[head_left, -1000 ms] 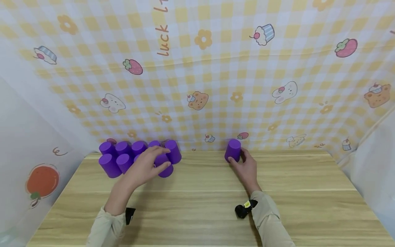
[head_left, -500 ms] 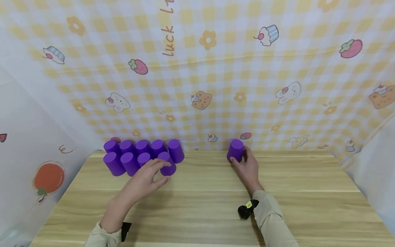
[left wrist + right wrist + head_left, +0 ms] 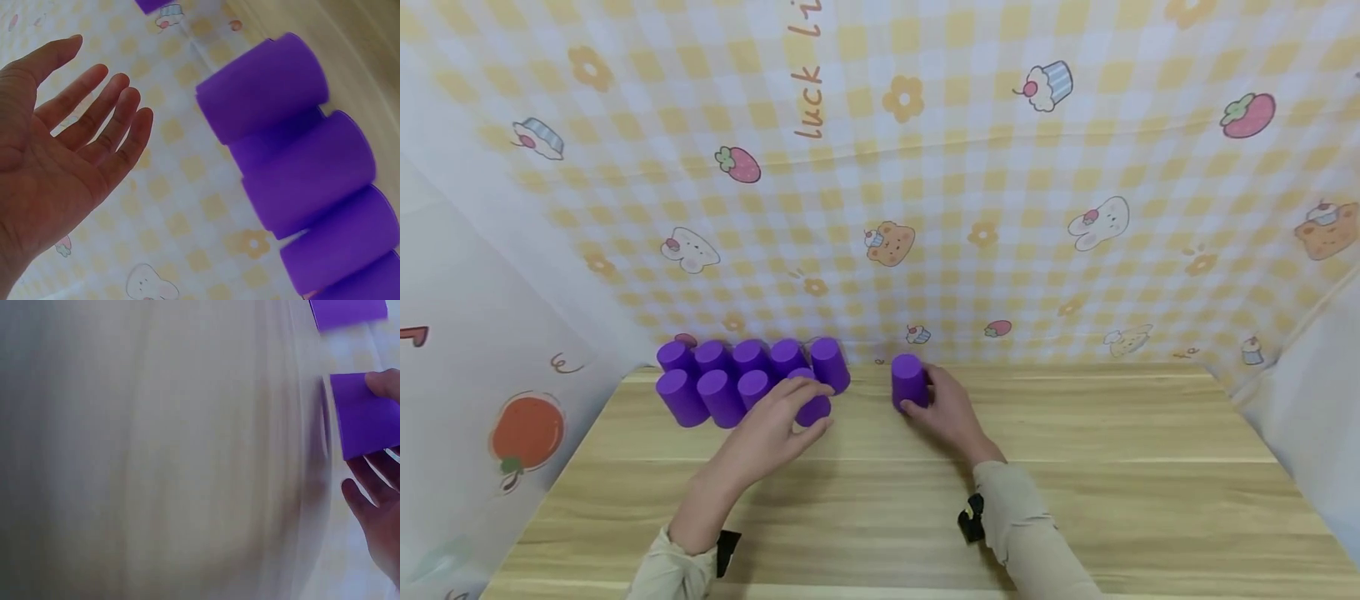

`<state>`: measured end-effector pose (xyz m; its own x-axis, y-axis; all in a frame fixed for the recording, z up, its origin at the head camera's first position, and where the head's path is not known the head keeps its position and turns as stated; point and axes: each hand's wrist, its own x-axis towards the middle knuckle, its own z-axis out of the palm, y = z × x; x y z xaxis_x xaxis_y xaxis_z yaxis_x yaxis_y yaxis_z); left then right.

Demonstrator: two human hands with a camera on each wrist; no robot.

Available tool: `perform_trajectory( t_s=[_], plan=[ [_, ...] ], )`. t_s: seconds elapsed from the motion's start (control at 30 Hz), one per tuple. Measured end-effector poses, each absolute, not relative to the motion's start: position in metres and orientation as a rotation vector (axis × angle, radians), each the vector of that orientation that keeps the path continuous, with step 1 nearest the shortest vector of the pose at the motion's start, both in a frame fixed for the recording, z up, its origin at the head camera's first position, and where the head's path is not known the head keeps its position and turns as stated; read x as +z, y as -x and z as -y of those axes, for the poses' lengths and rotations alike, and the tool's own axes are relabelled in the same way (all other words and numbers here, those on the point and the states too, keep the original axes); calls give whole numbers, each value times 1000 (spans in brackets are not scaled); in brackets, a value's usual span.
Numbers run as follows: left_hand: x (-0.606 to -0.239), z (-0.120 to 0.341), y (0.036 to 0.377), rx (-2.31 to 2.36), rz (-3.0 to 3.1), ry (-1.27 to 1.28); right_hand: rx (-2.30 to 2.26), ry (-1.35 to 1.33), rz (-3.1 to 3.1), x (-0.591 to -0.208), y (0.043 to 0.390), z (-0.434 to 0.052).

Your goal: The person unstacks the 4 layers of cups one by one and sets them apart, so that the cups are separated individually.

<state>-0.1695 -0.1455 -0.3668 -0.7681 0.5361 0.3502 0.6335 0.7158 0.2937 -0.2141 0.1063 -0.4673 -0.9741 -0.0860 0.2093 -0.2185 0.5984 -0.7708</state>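
Note:
Several upside-down purple cups stand in two rows at the back left of the wooden table. My left hand hovers at the cluster's front right cup. In the left wrist view that hand has straight, spread fingers and stays apart from the cups. My right hand grips a single purple cup just right of the cluster. The right wrist view is blurred, but it shows this cup between the fingers and thumb.
A yellow checked backdrop with cartoon prints rises right behind the cups. White side panels close in the left and right. Bare wooden tabletop lies to the right and in front of the hands.
My right hand has slid the single cup left, from the table's middle right to beside the cluster. My left hand drew back a little, then returned to the front right cup.

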Motion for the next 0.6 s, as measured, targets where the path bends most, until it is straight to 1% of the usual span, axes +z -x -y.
perform_trajectory(
  t_s=[0.3,0.6],
  plan=[
    [-358,115,180,-605,2630,966,1221,-471,2725,-465,211,-61],
    [-356,87,182,-561,2582,1084,1271,-647,2585,-465,211,-39]
  ],
)
